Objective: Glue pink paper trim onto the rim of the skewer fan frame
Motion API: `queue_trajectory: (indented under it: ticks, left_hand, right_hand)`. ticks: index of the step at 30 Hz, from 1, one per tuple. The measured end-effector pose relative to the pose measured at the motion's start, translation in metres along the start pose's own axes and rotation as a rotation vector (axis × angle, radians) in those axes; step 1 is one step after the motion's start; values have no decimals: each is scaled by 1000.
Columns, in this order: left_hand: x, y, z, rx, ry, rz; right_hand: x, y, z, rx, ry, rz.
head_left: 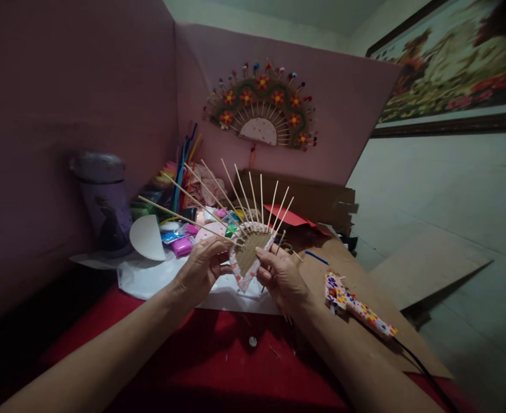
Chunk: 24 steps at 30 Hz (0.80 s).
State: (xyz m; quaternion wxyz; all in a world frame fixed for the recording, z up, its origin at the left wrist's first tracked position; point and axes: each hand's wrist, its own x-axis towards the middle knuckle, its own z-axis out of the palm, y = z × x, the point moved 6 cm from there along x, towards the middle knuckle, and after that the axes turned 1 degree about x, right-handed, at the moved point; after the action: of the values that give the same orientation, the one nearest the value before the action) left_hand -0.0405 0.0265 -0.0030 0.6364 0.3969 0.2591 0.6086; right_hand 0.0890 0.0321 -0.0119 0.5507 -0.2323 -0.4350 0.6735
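Note:
Between my hands is a half-round fan base [249, 256], brown cardboard with a pink-and-white patterned edge. Several thin wooden sticks [261, 198] spread upward from its curved rim. My left hand [203, 264] is closed at the base's left corner, near the lowest stick. With thumb on the cardboard face, my right hand [281, 272] pinches the right side. Behind the base lie a white half-disc [146, 237] and small packets of coloured clay [181, 246], partly covered by the sticks.
A finished fan with flowers [261, 106] hangs on the pink board. The purple tumbler [104, 206] stands left. To the right, a flower-patterned glue gun [358, 307] with a black cord lies on cardboard [390, 344]. A small round piece [253, 342] rests on the red cloth [218, 355].

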Motion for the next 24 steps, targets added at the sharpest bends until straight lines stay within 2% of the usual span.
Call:
queue_trajectory:
  ticks: [7, 12, 19, 24]
  left_hand:
    - [-2, -1, 9, -74, -53, -57]
    - [-3, 1, 13, -74, -77, -36]
    - [-1, -1, 8, -66, -33, -34]
    - [-1, -1, 4, -38, 26, 1]
  right_hand:
    - [1, 3, 1, 17, 17, 77]
    - [0, 3, 0, 45, 39, 96]
    - [0, 4, 2, 39, -15, 106]
    - [1, 6, -1, 17, 11, 101]
